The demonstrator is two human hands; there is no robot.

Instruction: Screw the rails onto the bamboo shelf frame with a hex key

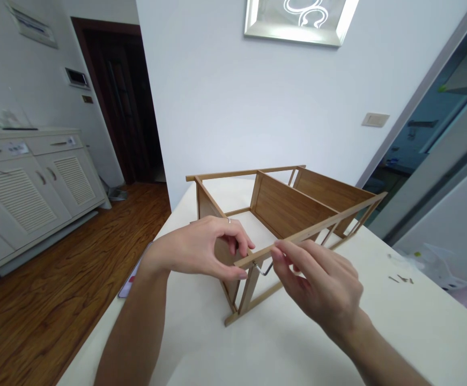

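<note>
A wooden shelf rack (293, 210) lies on its side on a white table, its bars and panels joined together. My left hand (205, 246) is curled around the near end of its upper rail, thumb on the near side and fingers beyond. Between the thumb and fingers of my right hand (317, 279) is the long end of an L-shaped hex key (264, 271). The key's short end meets the rail's underside near the corner, close to my left thumb. My right fingertips also lie close against the rail; whether they touch it I cannot tell.
Several small screws (402, 279) lie on the white table (398, 332) at the right, near a clear plastic bag (434, 265). A phone-like flat object (126, 287) rests at the left table edge. Behind stands a wall (257, 107); a white cabinet (32, 187) is at left.
</note>
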